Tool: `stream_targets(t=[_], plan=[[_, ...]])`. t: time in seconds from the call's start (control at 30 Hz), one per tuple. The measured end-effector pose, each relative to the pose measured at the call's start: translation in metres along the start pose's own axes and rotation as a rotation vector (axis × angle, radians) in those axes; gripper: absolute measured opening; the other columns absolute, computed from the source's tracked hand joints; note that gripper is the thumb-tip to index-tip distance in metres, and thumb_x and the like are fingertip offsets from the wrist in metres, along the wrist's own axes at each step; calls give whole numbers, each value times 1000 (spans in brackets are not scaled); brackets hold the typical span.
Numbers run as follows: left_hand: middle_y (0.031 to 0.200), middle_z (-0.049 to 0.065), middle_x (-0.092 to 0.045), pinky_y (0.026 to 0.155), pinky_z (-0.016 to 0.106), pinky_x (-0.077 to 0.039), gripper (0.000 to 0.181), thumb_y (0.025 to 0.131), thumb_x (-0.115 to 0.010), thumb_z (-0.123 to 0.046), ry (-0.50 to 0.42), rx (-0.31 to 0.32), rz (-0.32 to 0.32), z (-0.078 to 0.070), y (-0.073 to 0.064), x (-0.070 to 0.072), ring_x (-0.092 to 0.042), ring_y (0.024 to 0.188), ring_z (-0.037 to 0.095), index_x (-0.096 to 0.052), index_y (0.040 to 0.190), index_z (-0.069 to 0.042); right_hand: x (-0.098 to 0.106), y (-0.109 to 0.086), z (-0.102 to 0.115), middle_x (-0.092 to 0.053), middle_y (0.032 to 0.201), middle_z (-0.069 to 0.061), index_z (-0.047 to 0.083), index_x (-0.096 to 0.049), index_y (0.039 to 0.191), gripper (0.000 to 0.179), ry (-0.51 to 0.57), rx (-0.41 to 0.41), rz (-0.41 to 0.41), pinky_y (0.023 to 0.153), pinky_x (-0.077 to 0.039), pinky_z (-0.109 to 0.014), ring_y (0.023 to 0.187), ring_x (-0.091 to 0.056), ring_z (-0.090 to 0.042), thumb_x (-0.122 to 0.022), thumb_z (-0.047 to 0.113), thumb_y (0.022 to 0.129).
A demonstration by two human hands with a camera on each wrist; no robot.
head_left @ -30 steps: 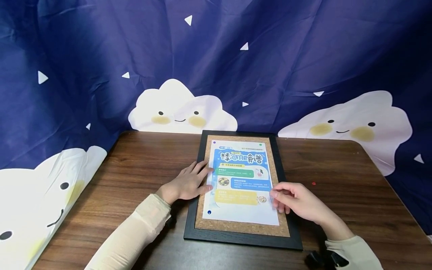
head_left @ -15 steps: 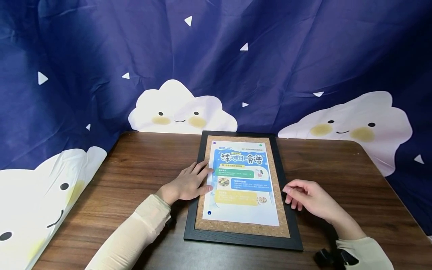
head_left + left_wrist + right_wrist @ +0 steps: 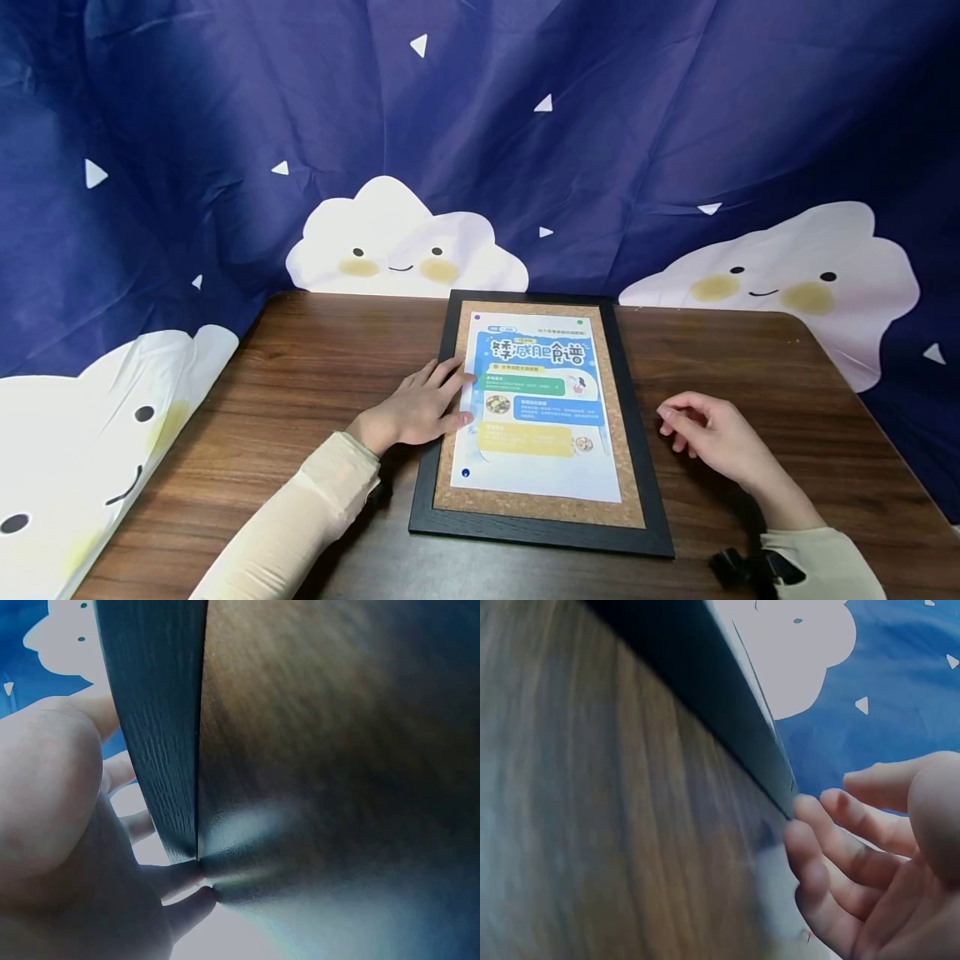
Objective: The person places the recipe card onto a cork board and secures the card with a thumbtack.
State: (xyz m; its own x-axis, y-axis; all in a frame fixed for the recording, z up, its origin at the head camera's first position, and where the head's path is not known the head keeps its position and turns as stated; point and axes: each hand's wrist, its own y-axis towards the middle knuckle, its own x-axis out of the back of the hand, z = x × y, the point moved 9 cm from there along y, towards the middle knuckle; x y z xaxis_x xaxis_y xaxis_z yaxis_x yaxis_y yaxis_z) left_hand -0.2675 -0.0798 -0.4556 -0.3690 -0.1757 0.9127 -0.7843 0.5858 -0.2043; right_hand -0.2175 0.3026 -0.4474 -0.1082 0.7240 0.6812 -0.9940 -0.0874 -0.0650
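Observation:
A black-framed cork board (image 3: 558,510) lies on the table with a printed paper poster (image 3: 536,467) on it. Push pins mark the poster's corners: purple (image 3: 477,317) at top left, green (image 3: 580,322) at top right, dark blue (image 3: 466,472) at bottom left. My left hand (image 3: 420,406) rests on the board's left edge, fingers spread, with index finger and thumb reaching the poster. Right of the board, my right hand (image 3: 712,433) hovers low over the table, fingers loosely bent. In the right wrist view nothing shows between its fingertips (image 3: 802,840). A tiny red spot (image 3: 807,934) appears beside these fingers.
The brown wooden table (image 3: 322,350) extends on both sides of the board. Behind it hangs a dark blue curtain (image 3: 465,117) with smiling clouds. A black strap device (image 3: 742,568) sits at the right wrist.
My right hand has moved right, from the poster's right edge to the table beyond the frame. It now covers where a small red piece lay. The left hand stays still.

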Motion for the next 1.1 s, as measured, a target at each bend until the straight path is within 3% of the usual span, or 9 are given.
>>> stream_targets(t=[0.2, 0.83, 1.1], plan=[[182, 15, -12, 130, 70, -24, 65, 114, -51, -49, 0, 0, -4, 0, 0, 0, -15, 165, 53, -34, 169, -19, 13, 0, -13, -76, 94, -12, -3, -71, 123, 26, -53, -16, -88, 57, -51, -28, 65, -62, -13, -61, 19, 112], [182, 15, -11, 130, 70, -24, 65, 114, -51, -48, -5, -5, -4, -1, 0, 0, -15, 165, 53, -34, 169, -18, 32, 1, -39, -73, 88, -12, -9, -67, 125, 32, -8, -50, -180, 53, -54, -29, 62, -63, -10, -56, 19, 114], [182, 15, -11, 130, 70, -23, 65, 114, -51, -48, -3, -2, -2, -1, -1, 0, -14, 165, 53, -34, 169, -19, 36, 4, -46, -71, 89, -12, -14, -64, 126, 31, -6, -103, -158, 54, -56, -29, 63, -63, -11, -56, 13, 112]])
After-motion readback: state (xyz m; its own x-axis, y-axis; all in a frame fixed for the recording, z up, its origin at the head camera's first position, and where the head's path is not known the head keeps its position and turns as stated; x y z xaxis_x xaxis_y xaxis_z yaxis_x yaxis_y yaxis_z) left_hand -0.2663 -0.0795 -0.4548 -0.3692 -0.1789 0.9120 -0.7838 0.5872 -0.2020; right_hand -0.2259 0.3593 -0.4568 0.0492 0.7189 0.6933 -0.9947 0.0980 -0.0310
